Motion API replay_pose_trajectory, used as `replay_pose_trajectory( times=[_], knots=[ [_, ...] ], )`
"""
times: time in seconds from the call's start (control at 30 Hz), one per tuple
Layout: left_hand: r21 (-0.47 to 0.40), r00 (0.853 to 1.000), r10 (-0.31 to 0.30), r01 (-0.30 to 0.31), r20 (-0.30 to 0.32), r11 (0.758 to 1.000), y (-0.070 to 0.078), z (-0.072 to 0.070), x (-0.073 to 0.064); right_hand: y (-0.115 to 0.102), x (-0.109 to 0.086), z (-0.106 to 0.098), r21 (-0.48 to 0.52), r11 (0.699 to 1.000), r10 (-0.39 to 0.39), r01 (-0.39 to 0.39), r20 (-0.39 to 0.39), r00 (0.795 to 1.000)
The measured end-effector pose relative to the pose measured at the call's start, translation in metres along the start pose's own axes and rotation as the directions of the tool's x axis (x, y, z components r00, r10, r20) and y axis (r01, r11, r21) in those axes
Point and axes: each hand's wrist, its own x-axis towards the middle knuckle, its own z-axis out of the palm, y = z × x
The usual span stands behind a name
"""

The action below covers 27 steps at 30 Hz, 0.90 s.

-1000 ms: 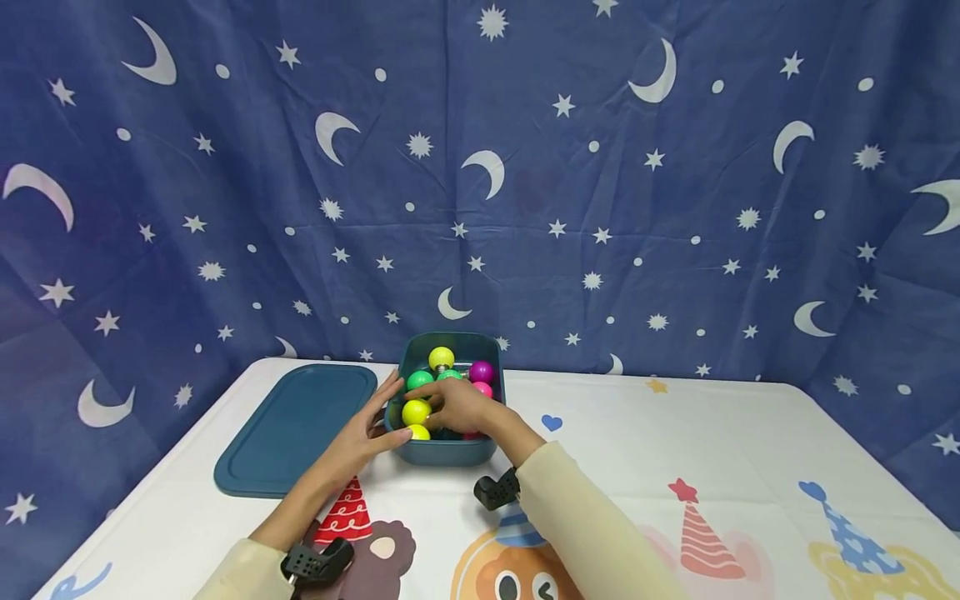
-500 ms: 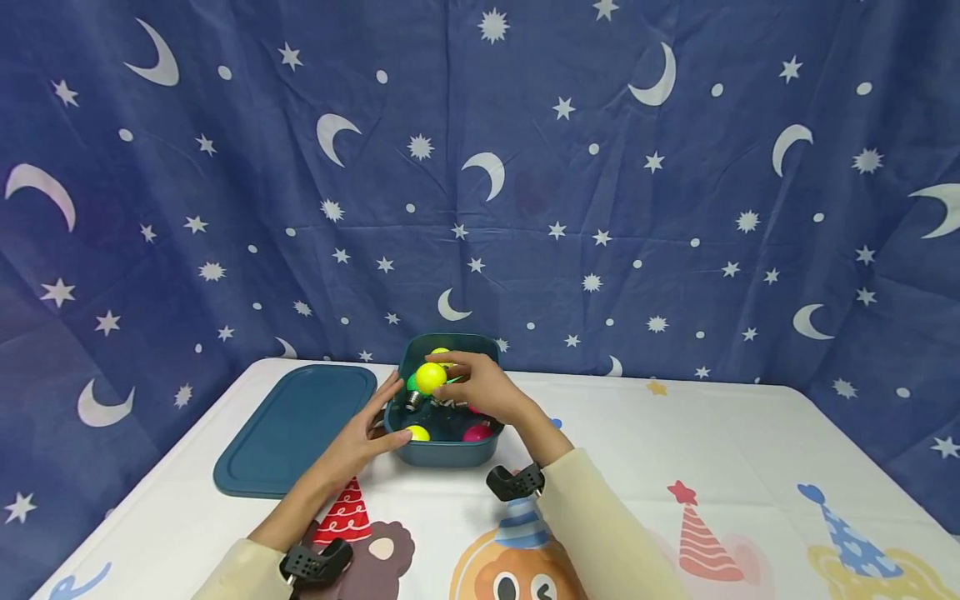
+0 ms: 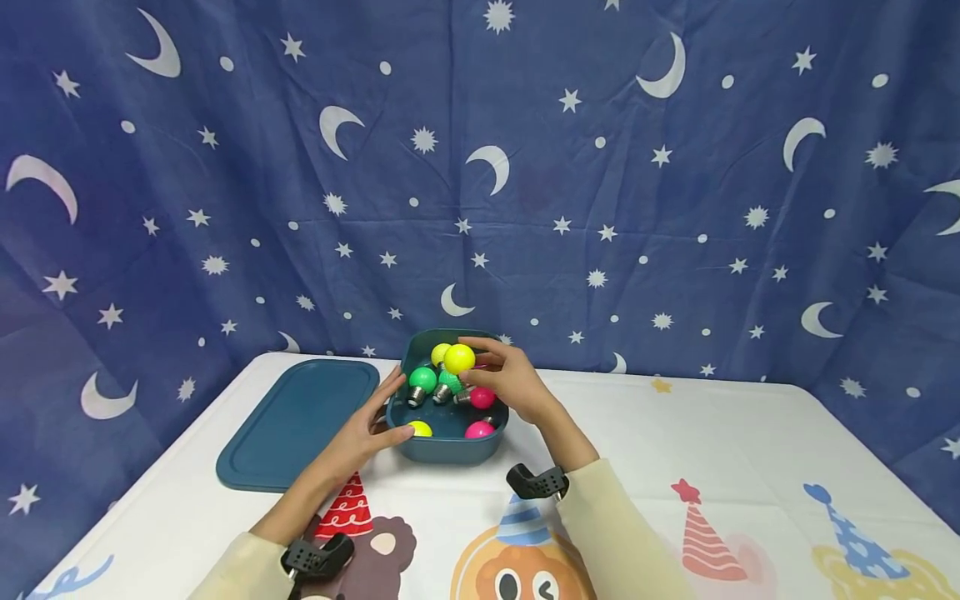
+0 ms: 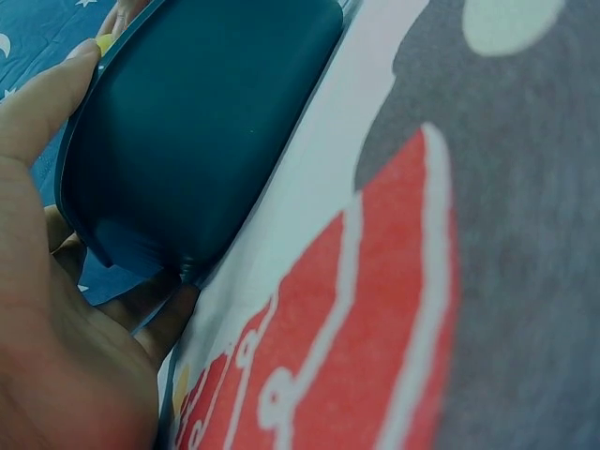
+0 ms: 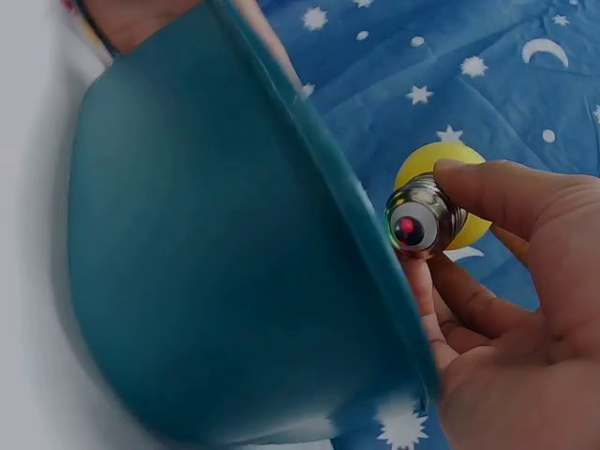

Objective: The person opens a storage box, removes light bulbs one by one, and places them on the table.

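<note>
Above the far part of a dark teal bin [image 3: 448,452], my right hand [image 3: 519,388] pinches a yellow light bulb [image 3: 459,359]. The right wrist view shows its ridged metal screw base [image 5: 433,214] turned toward the camera. My left hand [image 3: 362,437] grips the bin's left side, thumb at the rim and fingers against the outside wall. Inside the bin lie green bulbs [image 3: 423,380], a red bulb [image 3: 482,398], a pink bulb [image 3: 480,429], a yellow bulb [image 3: 421,428] by my left thumb, and another yellow bulb [image 3: 441,353] at the back.
A flat teal lid [image 3: 296,429] lies on the table left of the bin. The white tablecloth [image 3: 622,450] has printed cartoon animals and party hats. Behind the table hangs a blue curtain [image 3: 540,183] with moons and stars.
My right hand has taken hold of the yellow bulb in the bin's front left, lifted it and carried it back and to the right. The left hand stays on the bin.
</note>
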Motion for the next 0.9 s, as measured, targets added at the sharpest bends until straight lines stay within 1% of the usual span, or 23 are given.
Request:
replay_pose_trajectory(
  times=[0.17,0.3,0.43,0.57,0.67,0.9],
  knots=[
    [0.012,1.0,0.02,-0.02,-0.002,1.0,0.002,-0.001,0.003,-0.004,0.0,-0.011,0.051,0.999,-0.011,0.013,-0.031,0.999],
    [0.009,1.0,0.012,-0.012,0.0,1.0,0.002,-0.001,0.002,-0.005,-0.001,-0.022,0.096,0.995,-0.005,0.011,-0.066,0.998],
    [-0.006,1.0,0.005,-0.005,0.005,1.0,0.001,-0.001,0.001,-0.001,-0.005,-0.032,0.105,0.994,0.018,-0.006,-0.113,0.993],
    [-0.001,1.0,0.005,-0.005,0.008,1.0,0.001,0.001,0.001,0.003,-0.009,-0.043,0.112,0.993,0.048,-0.029,-0.174,0.984],
    [0.003,1.0,0.004,-0.004,0.004,1.0,0.001,0.001,0.001,0.008,-0.011,-0.05,0.116,0.992,0.08,-0.055,-0.221,0.972],
    [-0.035,1.0,0.019,-0.019,0.011,0.999,0.001,0.001,0.001,0.023,-0.015,-0.063,0.129,0.985,0.145,-0.114,-0.262,0.954]
  ],
)
